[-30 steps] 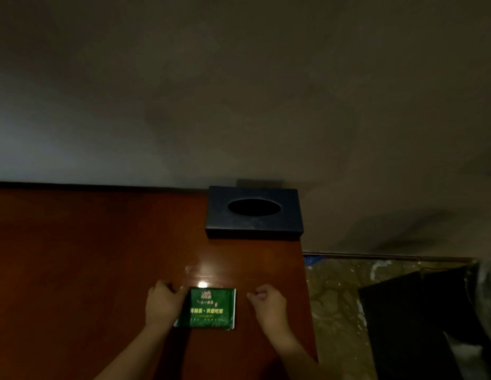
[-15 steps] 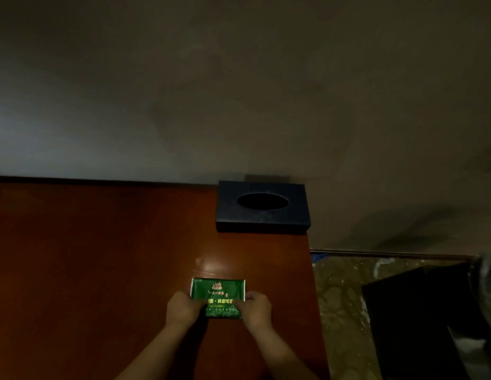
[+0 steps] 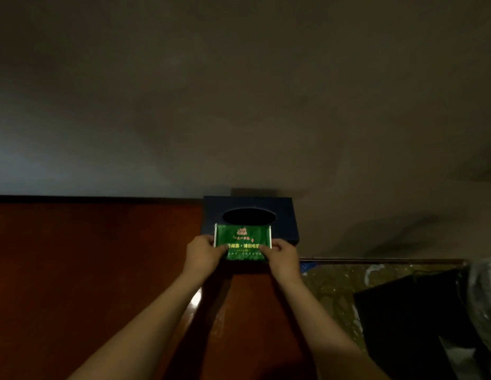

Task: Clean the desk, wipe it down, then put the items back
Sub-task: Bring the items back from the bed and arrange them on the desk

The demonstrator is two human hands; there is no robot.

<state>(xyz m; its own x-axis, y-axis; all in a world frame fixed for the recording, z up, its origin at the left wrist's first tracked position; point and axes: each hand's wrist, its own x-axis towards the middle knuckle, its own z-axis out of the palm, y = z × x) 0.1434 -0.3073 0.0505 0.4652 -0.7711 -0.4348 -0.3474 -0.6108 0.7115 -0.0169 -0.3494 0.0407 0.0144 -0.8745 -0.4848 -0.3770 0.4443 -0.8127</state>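
Hands hold the green tissue pack [image 3: 243,239] from both sides: left hand [image 3: 202,252] and right hand [image 3: 283,256] pinch it, just before the dark tissue box [image 3: 285,215] at the desk's [image 3: 87,270] back right corner.

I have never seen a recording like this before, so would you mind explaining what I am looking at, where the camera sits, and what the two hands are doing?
There is no machine here: a person wears one wide-angle camera on the head, looking forward and down, so the two bare arms reaching in from below are their own. The surface is a reddish-brown wooden desk against a plain wall. A dark tissue box with an oval opening stands at its far right corner. The left hand and right hand pinch the two sides of a green tissue packet with printed lettering, holding it in front of the box. To the right, floor and dark objects show, too dim to name.
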